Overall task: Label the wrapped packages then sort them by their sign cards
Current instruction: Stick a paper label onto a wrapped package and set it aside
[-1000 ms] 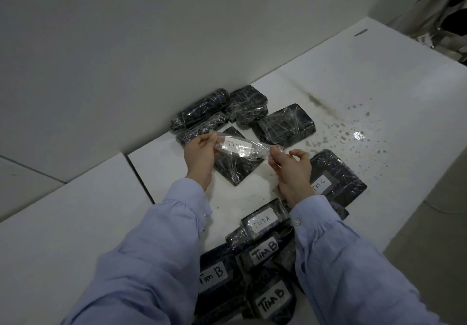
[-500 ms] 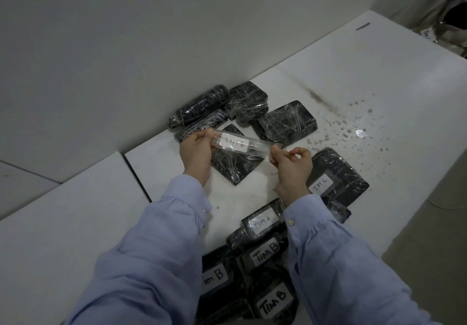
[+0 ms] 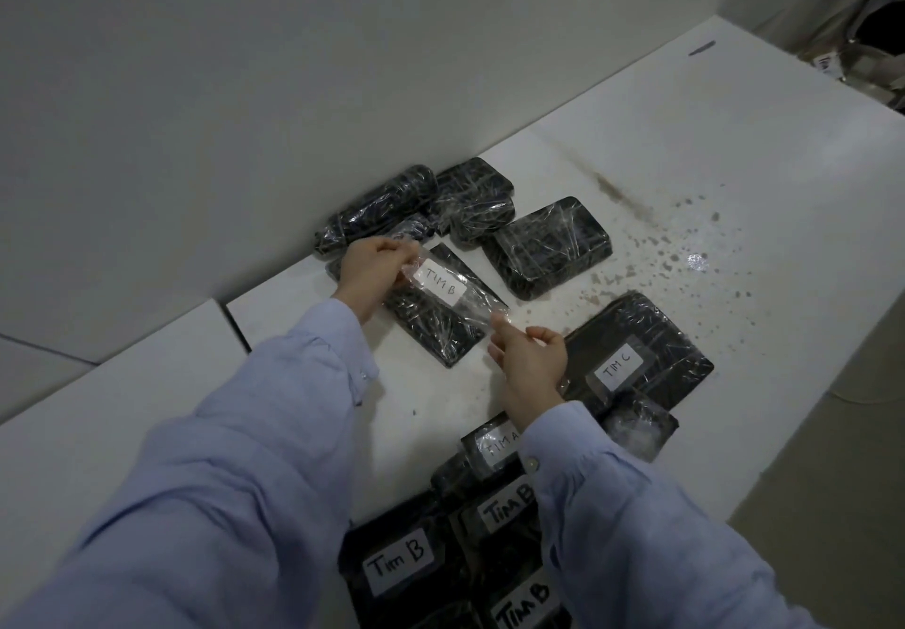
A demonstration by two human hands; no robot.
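I am working down from the white table, where nothing big is shifting; the Tim B stack is sitting nearest me, the TIM C package and TIM A package are lying by my right sleeve, and the unlabelled bundles are waiting against the wall; the change is all in the middle, over the flat package; half a second ago I was holding the strip up in the air with its writing turned away, and now I am bringing it down across that package, writing facing up; my left hand is pinching the far end, fingers curled on it, while my right hand is pinching the near end between thumb and forefinger; the clear tape strip is stretching between them, and whether it is stuck yet I cannot tell; its TIM B label is reading clearly, so this one is heading for the B stack, I reckon, once pressed flat.
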